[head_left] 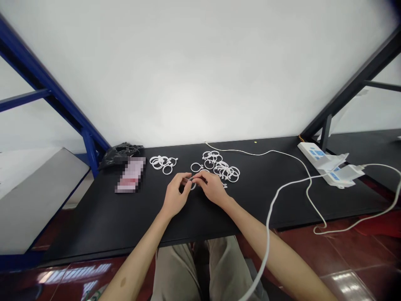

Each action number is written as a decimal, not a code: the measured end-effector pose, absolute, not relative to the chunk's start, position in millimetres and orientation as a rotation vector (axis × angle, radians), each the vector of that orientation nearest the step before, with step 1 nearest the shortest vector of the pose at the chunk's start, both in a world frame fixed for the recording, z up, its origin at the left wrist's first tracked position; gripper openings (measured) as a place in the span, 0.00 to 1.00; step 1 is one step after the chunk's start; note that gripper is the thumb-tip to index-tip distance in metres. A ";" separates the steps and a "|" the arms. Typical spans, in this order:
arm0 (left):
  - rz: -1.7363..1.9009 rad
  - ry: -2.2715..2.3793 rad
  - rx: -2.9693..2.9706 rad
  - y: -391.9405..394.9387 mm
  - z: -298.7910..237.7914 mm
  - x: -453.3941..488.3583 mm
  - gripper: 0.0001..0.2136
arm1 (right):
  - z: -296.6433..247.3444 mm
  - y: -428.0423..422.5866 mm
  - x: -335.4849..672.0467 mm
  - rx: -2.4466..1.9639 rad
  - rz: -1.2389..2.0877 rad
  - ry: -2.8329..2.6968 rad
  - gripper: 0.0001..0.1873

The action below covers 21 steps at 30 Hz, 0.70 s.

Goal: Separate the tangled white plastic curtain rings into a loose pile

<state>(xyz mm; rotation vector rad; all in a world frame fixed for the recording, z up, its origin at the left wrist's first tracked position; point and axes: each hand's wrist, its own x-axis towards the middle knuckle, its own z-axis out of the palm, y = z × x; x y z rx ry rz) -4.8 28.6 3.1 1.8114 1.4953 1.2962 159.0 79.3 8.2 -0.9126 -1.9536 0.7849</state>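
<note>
White ring (194, 186) in play, and it is being pinched between the fingertips of the left hand (175, 195) and the right hand (214, 189), over the black tabletop (131, 223). Just beyond the grip, rightward, a ring pile (222, 166) is spread; beyond it leftward, a smaller ring cluster (163, 161) is laid out.

No text is legible, even on the blue labels (318, 153) of the power strip (321, 164).

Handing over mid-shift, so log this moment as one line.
left hand: pinching white ring | right hand: pinching same ring | larger ring pile: beyond right hand | smaller ring pile: beyond left hand, leftward
</note>
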 end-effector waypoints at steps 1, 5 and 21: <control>1.258 1.474 1.869 27.6 4.5 -3.8 0.12 | 8.3 80.1 159.7 -0.916 0.795 -1.939 0.04; 1.158 1.464 1.997 25.9 6.5 -1.3 0.16 | 7.7 81.8 161.8 -0.924 0.813 -1.926 0.06; 1.099 2.268 2.149 55.8 -12.0 -52.6 0.17 | 5.9 90.5 174.9 -1.303 0.036 -2.101 0.16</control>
